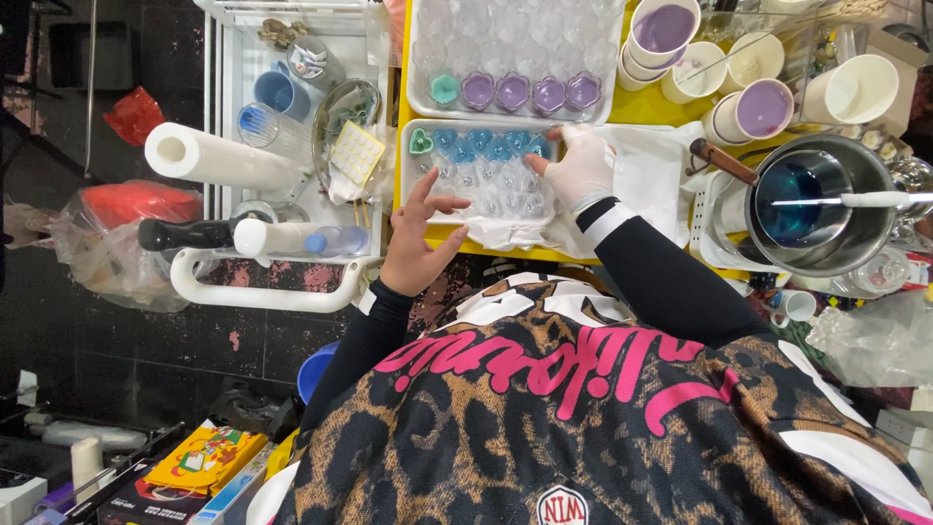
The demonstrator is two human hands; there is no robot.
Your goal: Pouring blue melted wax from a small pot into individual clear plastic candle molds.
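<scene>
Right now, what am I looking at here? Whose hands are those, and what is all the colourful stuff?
A person wears a camera on their head, so you look down over their patterned shirt at their own hands. The left hand is bare, its fingers spread by the edge of a clear mould tray. The right hand wears a white glove and rests on that tray. The tray's top row holds blue shapes. Behind it, a second tray holds purple flower shapes. To the right, a metal pot holds blue liquid, and paper cups hold purple liquid. Neither hand grips anything.
</scene>
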